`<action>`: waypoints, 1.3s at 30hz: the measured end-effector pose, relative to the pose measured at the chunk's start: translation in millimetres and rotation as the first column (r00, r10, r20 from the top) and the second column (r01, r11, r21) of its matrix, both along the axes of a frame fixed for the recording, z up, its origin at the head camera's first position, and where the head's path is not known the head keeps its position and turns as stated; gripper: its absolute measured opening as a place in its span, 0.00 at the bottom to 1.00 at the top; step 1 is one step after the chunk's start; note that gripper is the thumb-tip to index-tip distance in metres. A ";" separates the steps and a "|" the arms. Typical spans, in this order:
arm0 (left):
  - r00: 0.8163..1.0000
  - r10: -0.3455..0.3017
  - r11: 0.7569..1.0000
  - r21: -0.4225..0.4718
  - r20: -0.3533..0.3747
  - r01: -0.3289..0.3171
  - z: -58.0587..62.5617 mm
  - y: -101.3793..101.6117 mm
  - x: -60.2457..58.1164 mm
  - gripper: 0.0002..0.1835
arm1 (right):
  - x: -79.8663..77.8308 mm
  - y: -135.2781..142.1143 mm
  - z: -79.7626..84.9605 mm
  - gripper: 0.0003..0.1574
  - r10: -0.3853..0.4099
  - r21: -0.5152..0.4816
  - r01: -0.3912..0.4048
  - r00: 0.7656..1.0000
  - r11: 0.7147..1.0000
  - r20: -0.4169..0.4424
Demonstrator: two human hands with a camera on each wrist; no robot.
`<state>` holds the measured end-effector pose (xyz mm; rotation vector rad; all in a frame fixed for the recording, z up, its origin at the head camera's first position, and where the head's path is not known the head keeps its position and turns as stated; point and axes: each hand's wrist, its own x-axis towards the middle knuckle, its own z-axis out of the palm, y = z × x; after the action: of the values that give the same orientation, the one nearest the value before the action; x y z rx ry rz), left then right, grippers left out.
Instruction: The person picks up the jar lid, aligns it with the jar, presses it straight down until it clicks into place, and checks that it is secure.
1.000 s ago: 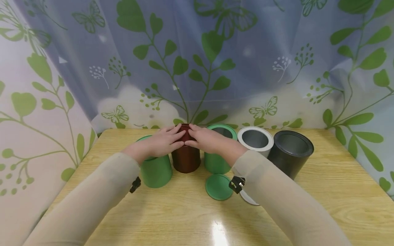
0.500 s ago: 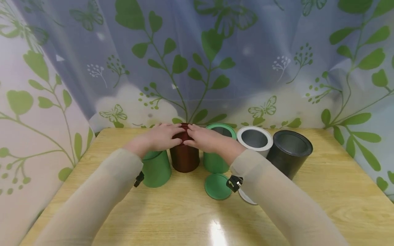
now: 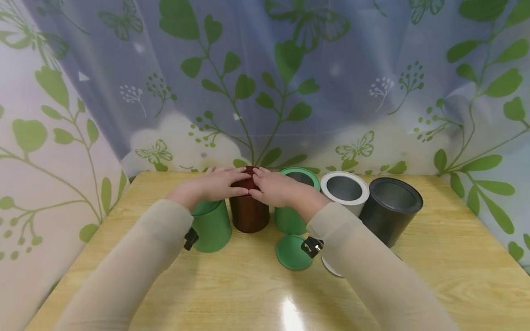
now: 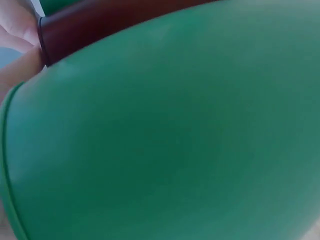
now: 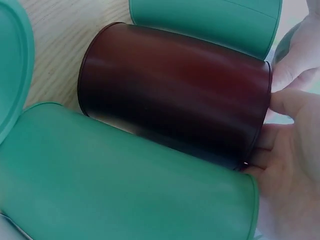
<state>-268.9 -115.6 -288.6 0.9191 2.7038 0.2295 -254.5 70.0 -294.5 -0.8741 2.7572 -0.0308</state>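
Observation:
A dark red cylindrical canister (image 3: pixel 250 216) stands upright at the table's back. My left hand (image 3: pixel 213 185) rests on the left side of its top, fingers extended. From the right, my right hand (image 3: pixel 276 188) lies on the same top with its thumb at the near rim. Between the hands a strip of red top shows; whether it is a separate lid cannot be told. In the right wrist view the thumb and fingers touch the end rim of the red canister (image 5: pixel 175 90). Green canisters stand on both sides, the left one (image 3: pixel 212 230) under my left wrist, the other (image 3: pixel 290 220) under my right.
Farther right stand an open white canister (image 3: pixel 354 209) and an open black canister (image 3: pixel 385 225). A round green lid (image 3: pixel 292 253) lies in front of the right-hand green canister. Beside it, a white disc (image 3: pixel 331 267) is partly hidden by my right sleeve. A patterned curtain (image 3: pixel 265 115) hangs behind the table.
My left hand has shifted slightly back on the red canister's top, uncovering more of the left green canister. The right hand stays nearly in place. The canisters stand where they were.

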 end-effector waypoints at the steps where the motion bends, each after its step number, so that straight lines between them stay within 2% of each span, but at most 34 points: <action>1: 1.000 0.002 1.000 -0.003 0.003 -0.002 0.5 0.3 0.7 0.31 | 0.3 -0.1 0.4 0.37 0.002 0.000 -0.002 1.000 1.000 0.004; 6: 0.999 0.029 1.000 0.012 0.025 -0.029 0.2 1.7 4.0 0.31 | -0.1 1.9 5.1 0.38 0.006 -0.031 -0.004 0.998 1.000 0.061; 12: 0.999 0.037 0.999 0.004 0.015 -0.037 -0.9 2.4 4.9 0.31 | -1.5 -3.9 13.7 0.37 -0.014 -0.050 0.019 0.994 0.999 0.109; 15: 0.998 0.050 0.998 -0.023 -0.023 -0.051 0.0 0.8 6.8 0.32 | -2.4 -8.7 15.7 0.36 -0.018 -0.050 0.024 0.994 0.998 0.105; 17: 0.994 0.070 0.995 -0.061 -0.079 -0.075 -0.3 0.8 10.4 0.32 | -3.5 -9.7 15.2 0.35 -0.023 -0.061 0.030 0.994 0.998 0.106; 19: 0.984 0.083 0.989 -0.109 -0.155 -0.101 -2.0 2.3 15.3 0.32 | -4.4 -8.0 12.8 0.36 -0.025 -0.061 0.030 0.995 0.998 0.092; 22: 0.969 0.095 0.976 -0.170 -0.228 -0.136 -6.5 6.3 24.6 0.34 | -3.1 -2.0 7.3 0.38 -0.040 -0.041 0.043 0.997 0.998 0.063; 28: 0.948 0.111 0.951 -0.243 -0.299 -0.188 -13.9 7.7 34.7 0.41 | 5.6 5.3 -1.2 0.43 -0.038 -0.014 0.038 0.999 0.999 -0.019; 37: 0.912 0.039 0.952 -0.264 -0.408 -0.158 -20.6 8.8 37.8 0.38 | 13.3 6.6 -10.8 0.40 -0.010 0.041 0.017 0.988 0.999 -0.154; 39: 0.898 0.016 0.948 -0.278 -0.440 -0.153 -21.5 9.5 37.4 0.37 | 14.1 7.1 -11.5 0.40 -0.007 0.055 0.017 0.984 0.998 -0.176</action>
<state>-231.5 -106.1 -310.0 0.8348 3.0595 -0.4241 -240.4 77.1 -306.0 -0.8849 2.9102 0.1275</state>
